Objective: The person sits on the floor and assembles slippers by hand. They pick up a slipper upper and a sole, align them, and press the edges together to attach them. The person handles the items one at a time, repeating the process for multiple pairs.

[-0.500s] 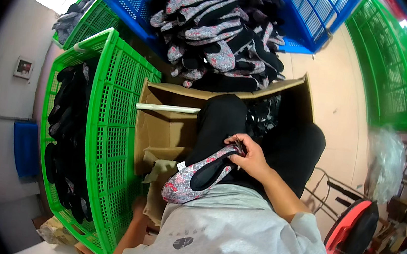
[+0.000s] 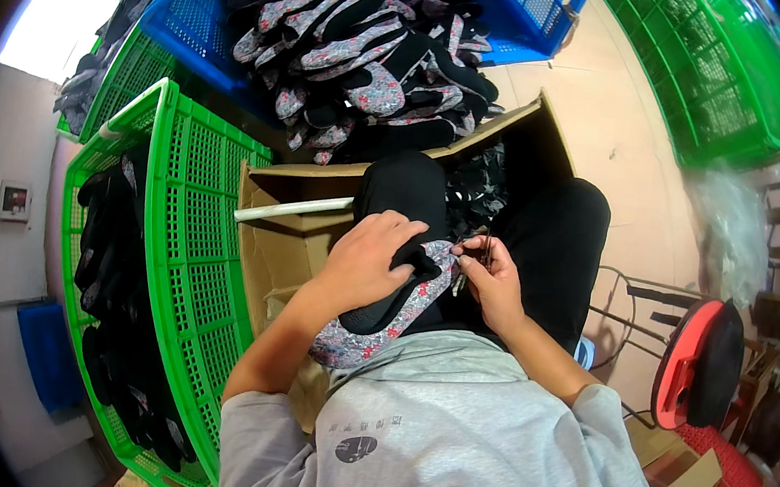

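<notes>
a: what fills the left of the frame?
b: a bright-green plastic mesh crate [image 2: 200,243], with dark shoes [image 2: 110,238] piled inside. right of it, at the upper left, stands a blue perforated plastic crate [image 2: 185,27].
a: further along?
b: a brown cardboard box [image 2: 288,261] left of centre, with a slim white rod [image 2: 294,210] across it. above, a big heap of grey-and-red floral shoes [image 2: 373,90] with black linings lies in the blue crate.
a: and the hands?
b: the left hand [image 2: 359,264] grips a single floral fabric shoe [image 2: 417,305], thumb and fingers at its black opening. that shoe slants near the centre of the frame, over the lap.
a: the right one?
b: the right hand [image 2: 497,285] is closed around a small dark tool [image 2: 487,251], too small to identify, just beside the shoe's upper end.
a: far right?
b: a green mesh crate at the upper right [image 2: 702,77], then a red-and-black chair [image 2: 681,364] below.
</notes>
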The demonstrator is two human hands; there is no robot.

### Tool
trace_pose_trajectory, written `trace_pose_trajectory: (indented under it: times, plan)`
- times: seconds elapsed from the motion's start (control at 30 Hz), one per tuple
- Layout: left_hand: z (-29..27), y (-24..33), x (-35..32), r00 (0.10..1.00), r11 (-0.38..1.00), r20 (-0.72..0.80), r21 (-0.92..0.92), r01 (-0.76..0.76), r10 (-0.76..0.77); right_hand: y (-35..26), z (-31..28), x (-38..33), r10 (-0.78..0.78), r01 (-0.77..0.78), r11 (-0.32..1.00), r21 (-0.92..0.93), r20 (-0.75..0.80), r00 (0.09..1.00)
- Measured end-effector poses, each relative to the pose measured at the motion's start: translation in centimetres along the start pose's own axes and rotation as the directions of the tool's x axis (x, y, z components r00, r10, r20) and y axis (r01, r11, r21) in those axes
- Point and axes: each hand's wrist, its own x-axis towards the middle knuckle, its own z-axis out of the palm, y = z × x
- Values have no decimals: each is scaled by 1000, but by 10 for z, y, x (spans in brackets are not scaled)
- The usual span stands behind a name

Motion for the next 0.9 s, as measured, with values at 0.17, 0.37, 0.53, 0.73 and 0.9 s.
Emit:
trace_pose_trajectory:
  times: [0.17, 0.37, 0.53, 0.73, 0.9]
  plan:
    - [14, -5, 24, 991, 996, 103, -31, -79, 82, 16, -2, 0, -53, 51, 998, -29, -72, 996]
    - [29, -12, 17, 991, 980, -25, -151, -132, 130, 3, 4, 1, -8, 10, 996, 87, -19, 1000]
    - [38, -2, 6, 948, 979, -298, -135, -153, 107, 0, 0, 6, -2, -2, 998, 68, 57, 998]
    - [45, 9, 3, 873, 986, -472, -40, -161, 123, 2, -7, 9, 11, -16, 999, 41, 120, 993]
    - [51, 16, 7, 849, 995, -521, -4, -99, 83, -9, -19, 9, 45, -71, 992, 100, 245, 968]
